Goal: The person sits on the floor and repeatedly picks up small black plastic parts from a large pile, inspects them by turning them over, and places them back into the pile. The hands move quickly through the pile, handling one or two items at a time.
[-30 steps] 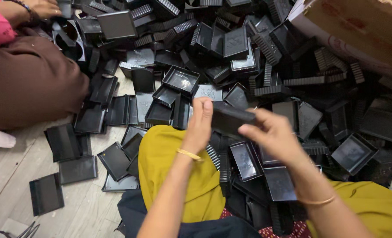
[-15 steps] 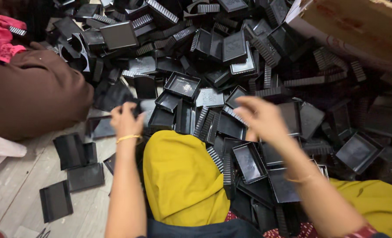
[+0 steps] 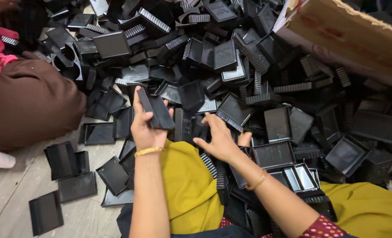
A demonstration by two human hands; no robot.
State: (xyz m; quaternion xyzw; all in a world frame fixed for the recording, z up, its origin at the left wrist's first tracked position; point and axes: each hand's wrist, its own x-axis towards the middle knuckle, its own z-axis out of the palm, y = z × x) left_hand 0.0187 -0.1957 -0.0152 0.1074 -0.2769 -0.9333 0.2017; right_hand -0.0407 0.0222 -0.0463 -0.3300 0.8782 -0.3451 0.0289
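Clearly, a flat black plastic panel (image 3: 155, 110) is pinched upright in the left hand (image 3: 145, 130), lifted off the heap at its 12 o'clock, probably for inspection. The right hand (image 3: 220, 141), fingers spread, is pressed onto the pile of black trays (image 3: 231, 110) at 3 o'clock.

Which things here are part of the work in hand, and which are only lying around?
In the work:
- left hand, its grip shut on a flat black plastic piece
- right hand, fingers spread on the black pile

Lying about:
- cardboard box, upper right
- loose black trays on the wooden floor
- another person's brown-clad knee
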